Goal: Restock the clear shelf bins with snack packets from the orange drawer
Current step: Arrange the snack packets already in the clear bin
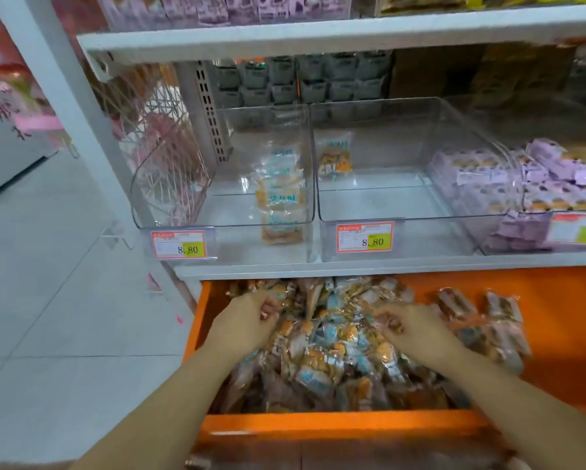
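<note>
Snack packets point(332, 354): a loose heap of clear-wrapped packets with orange and pale blue print, lying under and between both hands; their long axes point every way, with no common direction.
Orange drawer point(346, 425): pulled open below the shelf, holding the heap; its right part beyond the right fingers is mostly bare orange, with a few darker packets point(481, 320) there.
Left hand point(242, 322): palm down on the left of the heap, fingers curled into the packets; whether they pinch one cannot be told.
Right hand point(415, 329): palm down on the right of the heap, fingers bent among the wrappers; a grip cannot be told through the blur.
Left clear bin point(169, 184): above and beyond the left fingers, nearly bare; a short column of the same packets point(279, 198) leans along its right wall, long axis running front to back.
Middle clear bin point(454, 198): beyond the right fingers, holding one packet point(335, 154) upright at its back left corner.
Right bin point(509, 201): far right of the right fingers, full of purple packets point(556, 174).
Price tags point(364, 237): clipped on the bin fronts, reading 8.80.
</note>
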